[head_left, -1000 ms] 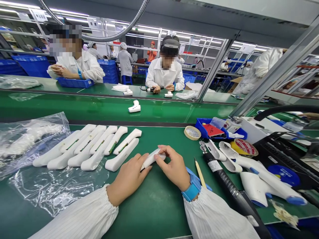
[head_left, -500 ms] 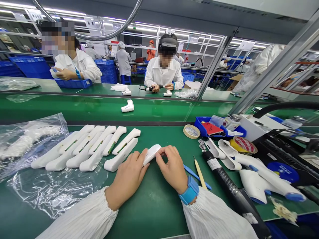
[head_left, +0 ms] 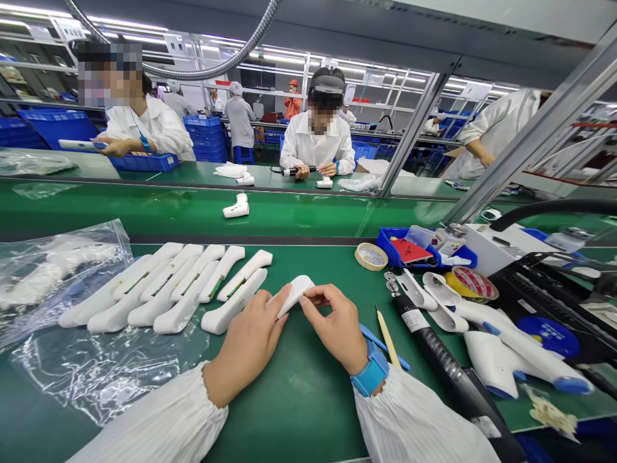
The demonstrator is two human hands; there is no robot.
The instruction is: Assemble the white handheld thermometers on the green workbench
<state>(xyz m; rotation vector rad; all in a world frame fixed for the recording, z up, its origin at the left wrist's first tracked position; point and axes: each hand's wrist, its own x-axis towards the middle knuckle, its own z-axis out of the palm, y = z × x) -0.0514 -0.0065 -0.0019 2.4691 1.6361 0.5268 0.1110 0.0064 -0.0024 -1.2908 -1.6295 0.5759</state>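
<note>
A white plastic housing piece [head_left: 295,292] with a rounded end lies tilted between my two hands, just above the green bench. My left hand [head_left: 250,341] is closed around its near end, thumb below and fingers along the top. At its right edge, the fingertips of my right hand [head_left: 335,321] are pinched together and touch it; a blue wristband [head_left: 371,370] circles that wrist. To the left lie several white handle-shaped housings [head_left: 236,302], some showing strips of green circuit board. My left hand hides the near part of the held piece.
Clear plastic bags [head_left: 62,276] cover the left side. At right lie a yellow pen-like tool [head_left: 387,334], a black electric screwdriver [head_left: 427,334], white housings with blue parts [head_left: 496,360], a tape roll [head_left: 371,256] and a blue bin [head_left: 383,238]. Co-workers sit across the green conveyor [head_left: 183,209].
My hands hold nearly the same pose, with the right hand shifted slightly. On the conveyor, a white piece has moved left. The co-worker at far left now holds out a white part.
</note>
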